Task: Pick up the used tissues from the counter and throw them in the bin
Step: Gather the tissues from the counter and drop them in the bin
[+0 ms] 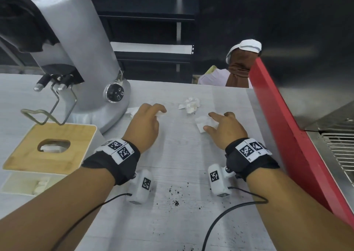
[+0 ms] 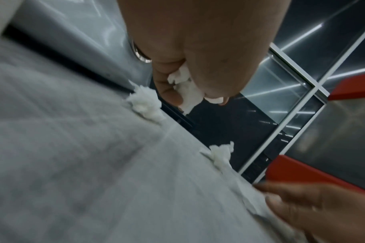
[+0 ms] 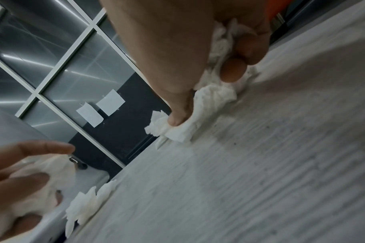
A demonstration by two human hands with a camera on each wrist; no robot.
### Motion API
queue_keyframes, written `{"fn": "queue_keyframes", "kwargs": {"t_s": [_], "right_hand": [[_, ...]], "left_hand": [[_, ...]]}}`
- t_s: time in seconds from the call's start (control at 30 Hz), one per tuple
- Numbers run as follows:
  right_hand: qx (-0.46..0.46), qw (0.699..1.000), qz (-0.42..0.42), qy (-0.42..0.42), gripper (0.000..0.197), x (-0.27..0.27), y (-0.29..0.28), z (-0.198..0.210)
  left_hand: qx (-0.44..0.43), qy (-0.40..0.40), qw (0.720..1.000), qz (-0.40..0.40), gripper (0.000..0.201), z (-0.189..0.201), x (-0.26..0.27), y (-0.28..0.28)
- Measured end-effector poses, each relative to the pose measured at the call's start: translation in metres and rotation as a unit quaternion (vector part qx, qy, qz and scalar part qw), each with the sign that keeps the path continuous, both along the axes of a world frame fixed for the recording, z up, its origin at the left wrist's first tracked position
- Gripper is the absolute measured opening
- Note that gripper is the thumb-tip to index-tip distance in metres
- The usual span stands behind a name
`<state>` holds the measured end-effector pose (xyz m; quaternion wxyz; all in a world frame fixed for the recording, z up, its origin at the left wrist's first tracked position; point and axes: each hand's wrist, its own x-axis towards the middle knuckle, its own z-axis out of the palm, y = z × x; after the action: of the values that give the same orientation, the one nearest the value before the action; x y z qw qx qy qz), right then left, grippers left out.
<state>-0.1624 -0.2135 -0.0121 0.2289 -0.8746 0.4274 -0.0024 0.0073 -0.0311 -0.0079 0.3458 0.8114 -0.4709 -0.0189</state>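
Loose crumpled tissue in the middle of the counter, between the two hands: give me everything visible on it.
The crumpled tissue is a small white wad of thin, soft-looking paper, bunched into irregular folds with ragged edges sticking out. It lies on the pale grey wood-grain counter, farther from the person than both hands and roughly midway between them. Nothing touches it: the left hand and the right hand are each on a different tissue. A few dark specks lie on the counter beside it.

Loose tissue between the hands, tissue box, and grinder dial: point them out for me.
loose tissue (image 1: 189, 103), head view, middle of the crumpled wad.
tissue box (image 1: 23, 151), head view, bare wooden lid.
grinder dial (image 1: 115, 94), head view, black face.
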Motion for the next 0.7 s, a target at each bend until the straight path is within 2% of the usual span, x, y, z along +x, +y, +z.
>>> {"fn": "queue_keyframes", "kwargs": {"t_s": [0.1,0.27,0.37,0.47,0.6,0.7], "right_hand": [[0.022,0.999,0.006,0.039,0.049,0.004,0.002,-0.004],[0.01,0.999,0.008,0.031,0.04,0.006,0.004,-0.005],[0.016,1.0,0.012,-0.013,0.045,0.008,0.007,0.001],[0.019,0.998,0.013,-0.063,0.023,0.013,0.007,0.005],[0.019,0.992,0.023,-0.12,0.018,0.02,0.003,0.012],[0.062,0.984,0.019,-0.167,0.029,0.025,0.001,0.015]], "left_hand": [[-0.001,0.0,0.999,0.034,0.041,0.007,0.014,0.004],[0.036,0.049,0.992,0.115,0.028,0.016,0.027,0.001],[0.102,0.028,0.983,0.147,0.047,0.011,0.029,-0.002],[0.165,0.013,0.975,0.145,0.058,0.001,0.029,-0.006],[0.264,0.014,0.959,0.103,0.056,-0.011,0.033,-0.009],[0.287,-0.004,0.954,0.086,0.052,-0.018,0.036,-0.008]]}}
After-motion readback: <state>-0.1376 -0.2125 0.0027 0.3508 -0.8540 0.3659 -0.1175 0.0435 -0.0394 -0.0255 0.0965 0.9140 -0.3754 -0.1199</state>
